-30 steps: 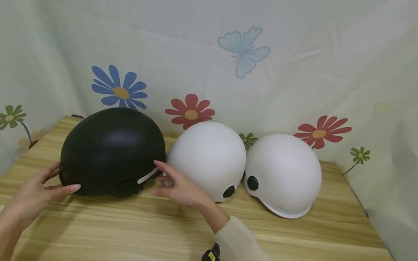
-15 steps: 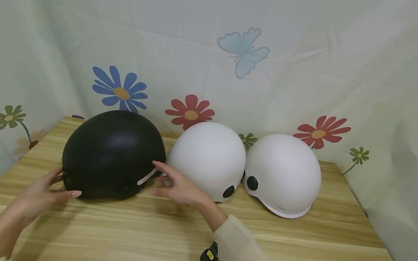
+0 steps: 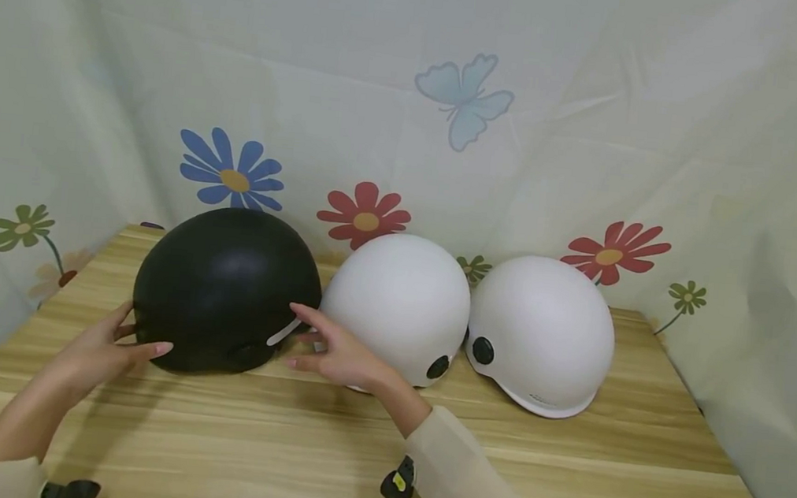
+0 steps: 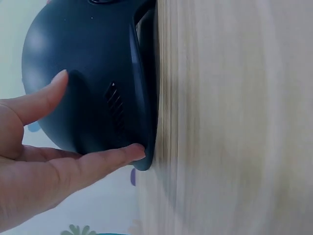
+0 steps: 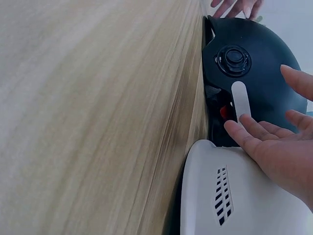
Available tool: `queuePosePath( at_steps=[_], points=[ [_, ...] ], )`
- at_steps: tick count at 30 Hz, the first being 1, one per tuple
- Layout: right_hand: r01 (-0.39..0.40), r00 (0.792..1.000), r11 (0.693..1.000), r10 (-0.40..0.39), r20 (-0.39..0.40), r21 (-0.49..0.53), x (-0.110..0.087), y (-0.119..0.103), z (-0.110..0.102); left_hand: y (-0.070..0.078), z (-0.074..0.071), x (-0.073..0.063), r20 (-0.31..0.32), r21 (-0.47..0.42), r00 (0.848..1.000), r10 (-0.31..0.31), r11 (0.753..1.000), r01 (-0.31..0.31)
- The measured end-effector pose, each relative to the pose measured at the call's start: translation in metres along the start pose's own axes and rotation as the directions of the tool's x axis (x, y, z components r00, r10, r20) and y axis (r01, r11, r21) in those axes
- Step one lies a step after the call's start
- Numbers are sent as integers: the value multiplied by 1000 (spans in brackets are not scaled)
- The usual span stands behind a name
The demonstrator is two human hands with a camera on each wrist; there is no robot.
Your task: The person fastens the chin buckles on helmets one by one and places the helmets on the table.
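A black helmet (image 3: 224, 285) with a light grey strip low on its right side sits at the table's left. My left hand (image 3: 101, 353) touches its left end, thumb and fingers spread and mostly straight. In the left wrist view the fingertips of my left hand (image 4: 73, 171) lie along the brim, beside a slotted vent. My right hand (image 3: 346, 355) is at the helmet's right end, fingers extended, in front of the middle white helmet (image 3: 397, 300). The right wrist view shows my right hand (image 5: 281, 147) by the strip (image 5: 240, 100), overlapping both helmets.
Another white helmet (image 3: 548, 333) with a round black side knob (image 3: 483, 350) stands at the right end of the row. Behind the wooden table (image 3: 280, 460) hangs a cloth (image 3: 300, 66) printed with flowers and a butterfly. Dark cameras (image 3: 398, 484) sit at the wrists.
The black helmet has shifted slightly right toward the middle white helmet, with my left hand following it. My left sleeve has come into view. My right hand has hardly moved.
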State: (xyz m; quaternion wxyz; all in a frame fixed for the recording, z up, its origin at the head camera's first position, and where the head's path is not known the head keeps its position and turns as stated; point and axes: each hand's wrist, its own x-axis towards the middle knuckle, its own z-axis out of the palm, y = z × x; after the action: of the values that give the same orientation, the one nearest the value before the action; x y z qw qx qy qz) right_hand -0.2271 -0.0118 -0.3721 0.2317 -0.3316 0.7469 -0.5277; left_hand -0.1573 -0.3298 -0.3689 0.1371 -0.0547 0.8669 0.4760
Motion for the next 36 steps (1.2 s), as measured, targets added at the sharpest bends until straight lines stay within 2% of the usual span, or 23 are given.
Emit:
queuePosePath(
  at_steps=[5, 7, 15, 22, 28, 36],
  points=[
    [-13, 1000, 1000, 13, 0, 6, 0, 1, -1, -5, -1, 4, 18, -127, 999, 46, 991, -43],
    [-18, 1000, 1000, 18, -1, 0, -1, 1, -1, -6, -1, 5, 22, -147, 998, 51, 988, -47],
    [-3, 999, 1000, 2, 41, 14, -9, 3, -9, -7, 1, 3, 23, -155, 998, 65, 986, -60],
    [9, 991, 1000, -10, 134, 4, -31, 3, -28, -8, 1, 1, 19, -162, 997, 76, 984, -72],
    [-37, 978, 999, 42, 205, -30, -52, 6, -47, -9, 1, -1, 14, -152, 997, 70, 986, -67],
    [-83, 976, 996, 76, 204, 23, -81, 8, -72, -10, 1, -4, 9, -145, 998, 60, 988, -58]
  ],
)
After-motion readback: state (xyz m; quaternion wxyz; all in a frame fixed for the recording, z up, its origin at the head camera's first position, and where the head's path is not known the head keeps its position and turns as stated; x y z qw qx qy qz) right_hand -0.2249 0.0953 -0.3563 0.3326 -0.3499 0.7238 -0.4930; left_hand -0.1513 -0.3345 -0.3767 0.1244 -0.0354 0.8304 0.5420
